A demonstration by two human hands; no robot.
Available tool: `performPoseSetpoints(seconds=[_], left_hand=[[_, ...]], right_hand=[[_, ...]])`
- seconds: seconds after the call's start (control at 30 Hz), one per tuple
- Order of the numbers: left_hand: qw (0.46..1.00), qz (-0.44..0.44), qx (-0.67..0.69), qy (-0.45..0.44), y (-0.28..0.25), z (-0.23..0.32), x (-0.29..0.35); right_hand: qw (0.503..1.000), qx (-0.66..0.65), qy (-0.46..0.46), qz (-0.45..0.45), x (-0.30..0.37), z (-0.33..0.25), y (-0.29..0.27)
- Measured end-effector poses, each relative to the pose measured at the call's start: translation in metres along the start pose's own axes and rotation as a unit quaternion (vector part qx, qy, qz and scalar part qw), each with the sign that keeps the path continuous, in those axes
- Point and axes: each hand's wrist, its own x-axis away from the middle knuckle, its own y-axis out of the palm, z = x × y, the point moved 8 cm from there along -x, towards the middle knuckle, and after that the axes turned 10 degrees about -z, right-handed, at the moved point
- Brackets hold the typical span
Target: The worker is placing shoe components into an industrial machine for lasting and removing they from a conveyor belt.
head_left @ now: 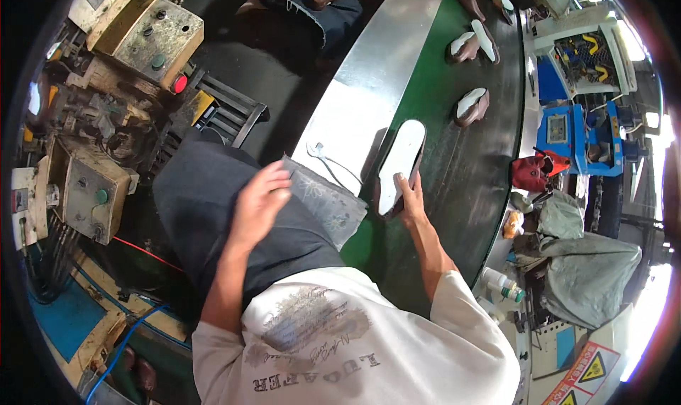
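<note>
A brown shoe (pixel 399 165) with a pale insole facing up is being held by the right hand (pixel 410 196) at the near edge of the green belt (pixel 454 171), just right of the picture's centre. The fingers (pixel 401 185) are being pressed on the shoe's near end, at about 6 o'clock from its middle, with the shoe's toe pointing toward 12 o'clock. The hand is closed narrowly on the heel part; how far the fingers are wrapping under it cannot be told.

The left hand (pixel 259 199) is being held open and wide, fingers spread loosely, at 9 o'clock from the shoe and well apart from it. It is being carried over the dark apron (pixel 213 199) on the lap, just beside a grey patterned cloth (pixel 330 203) lying at the lap's edge; whether the cloth is being touched cannot be told.

A silver rail (pixel 369 86) is running along the belt's left side, at 11 o'clock from the shoe. Further up the belt, at 1 o'clock, two more shoes (pixel 472 107) with pale insoles are being carried, one behind the other (pixel 464 47), both well apart from the held shoe.

At 9 to 10 o'clock, past the lap, worn control boxes (pixel 152 40) with knobs and a red button (pixel 179 84) are standing. At 3 o'clock, beyond the belt, a blue machine (pixel 567 132) and a red bag (pixel 533 172) are seen, with grey covers (pixel 589 263) below them.
</note>
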Motion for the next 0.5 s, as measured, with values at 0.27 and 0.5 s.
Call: performPoseSetpoints(seconds=[0.27, 0.5], left_hand=[[0.975, 0.058, -0.167, 0.135, 0.046, 0.074, -0.016], [0.976, 0.137, -0.118, 0.118, -0.044, 0.072, 0.062]], right_hand=[[0.982, -0.074, -0.054, -0.166, 0.061, -0.086, 0.23], [0.966, 0.08, -0.034, -0.245, 0.058, -0.06, 0.327]])
